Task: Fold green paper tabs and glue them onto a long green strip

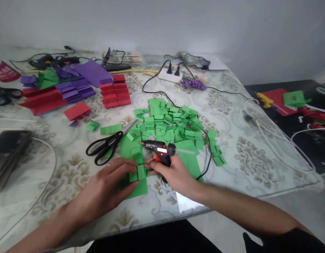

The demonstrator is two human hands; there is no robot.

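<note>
My right hand [175,175] is wrapped round the handle of a black glue gun [158,148], whose nozzle points left over the green paper. My left hand [110,186] lies on a green paper sheet [137,188] near the table's front edge, fingers stretched out and pressing small green paper pieces [140,172] onto it. The fingertips of both hands nearly meet at those pieces. A heap of cut green paper rectangles [173,123] lies just behind the glue gun.
Black-handled scissors [106,146] lie left of the sheet. Red paper stacks [116,93] and purple paper stacks [75,89] sit at the back left. A white power strip [170,75] with cables lies at the back. A dark tray [7,154] stands at the left edge.
</note>
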